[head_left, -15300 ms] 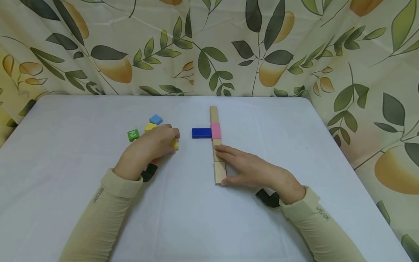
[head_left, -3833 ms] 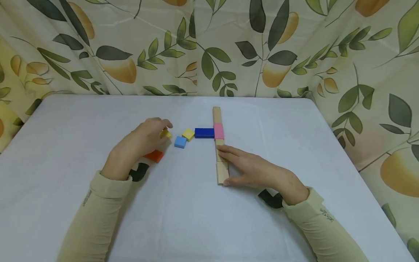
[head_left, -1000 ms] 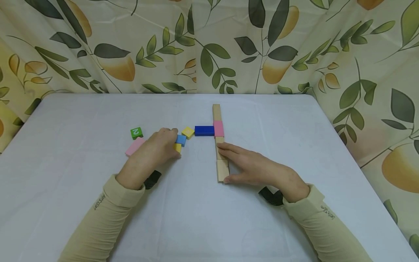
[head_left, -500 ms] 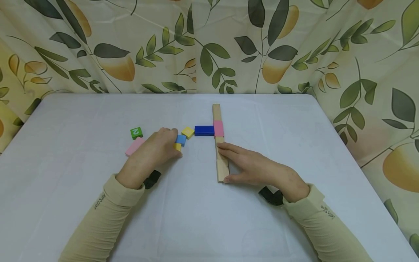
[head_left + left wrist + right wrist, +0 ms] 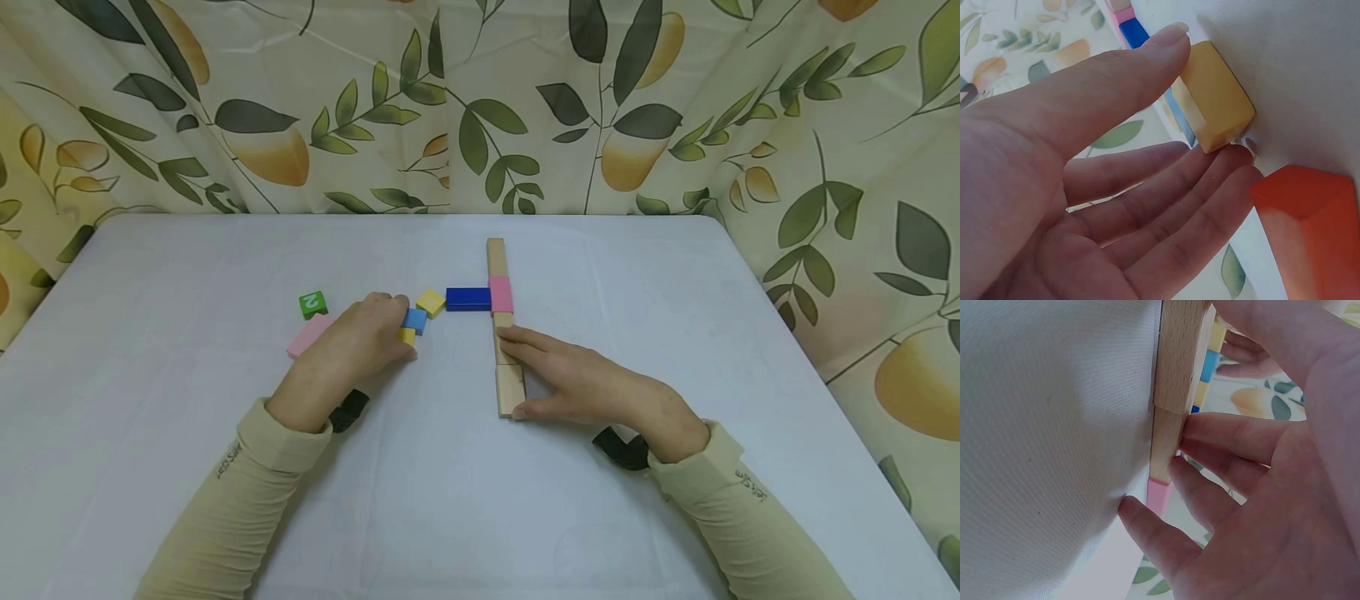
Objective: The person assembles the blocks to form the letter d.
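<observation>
In the head view my left hand (image 5: 352,350) pinches a yellow block (image 5: 407,336) against the near side of a light blue block (image 5: 415,321). The left wrist view has that yellow block (image 5: 1216,94) between thumb and fingertips. Another yellow block (image 5: 431,303) touches the light blue one and a dark blue block (image 5: 468,300). The dark blue block meets a pink block (image 5: 500,294) in a straight row with wooden blocks (image 5: 510,392). My right hand (image 5: 577,383) rests along this row, fingers extended on the wooden blocks (image 5: 1175,362), thumb at the near end.
Left of my left hand lie a green block marked 2 (image 5: 312,304) and a pink block (image 5: 309,336). An orange-red block (image 5: 1310,225) sits beside my left fingers in the left wrist view. Everything lies on a white-covered table (image 5: 450,500) before a leaf-patterned curtain (image 5: 360,108).
Since the earliest frame, a yellow and a light blue block have come to trail off the dark blue one. My left hand has brought another yellow block right, beside them. My right hand stays put.
</observation>
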The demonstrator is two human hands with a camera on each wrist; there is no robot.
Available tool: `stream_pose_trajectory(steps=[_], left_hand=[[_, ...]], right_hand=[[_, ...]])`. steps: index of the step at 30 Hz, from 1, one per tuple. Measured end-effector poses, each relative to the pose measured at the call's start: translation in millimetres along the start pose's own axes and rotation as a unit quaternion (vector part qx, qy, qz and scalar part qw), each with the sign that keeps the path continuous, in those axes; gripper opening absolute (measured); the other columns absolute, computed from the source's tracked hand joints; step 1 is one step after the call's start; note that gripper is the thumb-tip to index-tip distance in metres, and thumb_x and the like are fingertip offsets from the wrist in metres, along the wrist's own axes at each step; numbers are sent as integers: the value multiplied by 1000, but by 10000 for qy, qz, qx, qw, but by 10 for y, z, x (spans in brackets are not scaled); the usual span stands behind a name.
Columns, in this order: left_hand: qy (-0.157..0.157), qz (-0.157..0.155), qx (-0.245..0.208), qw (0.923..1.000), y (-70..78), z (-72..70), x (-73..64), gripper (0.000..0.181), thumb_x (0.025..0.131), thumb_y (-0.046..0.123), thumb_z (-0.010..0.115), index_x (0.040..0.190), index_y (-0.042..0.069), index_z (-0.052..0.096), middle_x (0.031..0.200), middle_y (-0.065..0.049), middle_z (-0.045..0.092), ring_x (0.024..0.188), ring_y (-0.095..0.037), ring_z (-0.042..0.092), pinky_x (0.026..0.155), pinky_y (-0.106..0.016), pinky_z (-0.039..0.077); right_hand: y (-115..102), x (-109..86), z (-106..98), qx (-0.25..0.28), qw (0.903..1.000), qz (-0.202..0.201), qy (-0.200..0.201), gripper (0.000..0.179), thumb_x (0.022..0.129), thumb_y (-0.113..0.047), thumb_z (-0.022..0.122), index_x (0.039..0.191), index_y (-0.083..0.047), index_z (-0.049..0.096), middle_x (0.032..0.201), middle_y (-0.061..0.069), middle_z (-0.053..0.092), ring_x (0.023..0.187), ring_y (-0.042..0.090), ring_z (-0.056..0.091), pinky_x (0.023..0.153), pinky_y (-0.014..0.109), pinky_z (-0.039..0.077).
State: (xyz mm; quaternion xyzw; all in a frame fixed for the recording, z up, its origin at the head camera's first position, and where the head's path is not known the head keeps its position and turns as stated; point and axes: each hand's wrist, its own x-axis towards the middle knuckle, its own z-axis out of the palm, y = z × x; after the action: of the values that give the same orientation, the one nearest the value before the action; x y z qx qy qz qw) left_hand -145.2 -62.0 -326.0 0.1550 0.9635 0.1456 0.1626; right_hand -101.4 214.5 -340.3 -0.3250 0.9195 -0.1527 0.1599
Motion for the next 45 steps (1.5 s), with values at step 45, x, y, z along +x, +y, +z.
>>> stream_pose_trajectory(steps=[45], left_hand=[[549, -139, -265, 9980, -983, -385, -309, 43, 100, 11, 51, 139, -7, 47, 138, -34, 45, 126, -50, 45, 105, -64, 39]], right_hand=[[6, 10, 13, 38, 10000, 39, -46, 86, 87, -41, 74, 153, -3, 34, 164, 8, 24, 148, 30, 31, 115, 49, 37]])
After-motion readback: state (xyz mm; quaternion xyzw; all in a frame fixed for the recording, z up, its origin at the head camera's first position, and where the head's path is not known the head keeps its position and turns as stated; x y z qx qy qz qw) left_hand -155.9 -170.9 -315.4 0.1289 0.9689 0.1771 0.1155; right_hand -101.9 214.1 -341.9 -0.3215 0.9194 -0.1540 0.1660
